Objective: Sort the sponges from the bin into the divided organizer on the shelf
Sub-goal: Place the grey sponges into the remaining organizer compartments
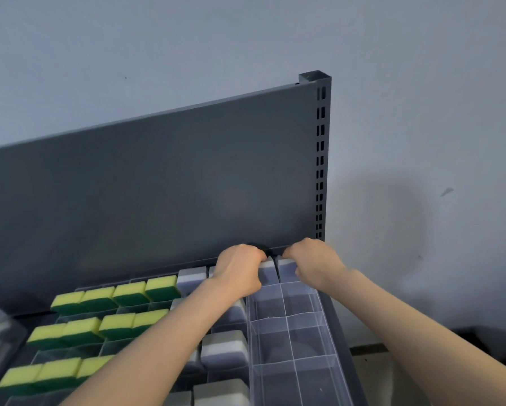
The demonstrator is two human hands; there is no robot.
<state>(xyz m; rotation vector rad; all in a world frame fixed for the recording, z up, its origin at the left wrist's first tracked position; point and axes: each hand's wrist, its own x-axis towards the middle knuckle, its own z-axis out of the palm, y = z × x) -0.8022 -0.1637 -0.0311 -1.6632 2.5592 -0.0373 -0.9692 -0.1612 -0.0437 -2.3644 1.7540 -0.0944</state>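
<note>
In the farthest row of the divided organizer [330, 332], by the shelf's back panel [158, 186], the left hand [240, 271] grips the left grey sponge [267, 273] and the right hand [314, 265] the right grey sponge [287, 271], side by side in neighbouring compartments directly beneath them.

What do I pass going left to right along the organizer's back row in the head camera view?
Four yellow-green sponges → free grey sponge → left hand → first gripped grey sponge → second gripped grey sponge → right hand → slotted shelf upright.
</note>
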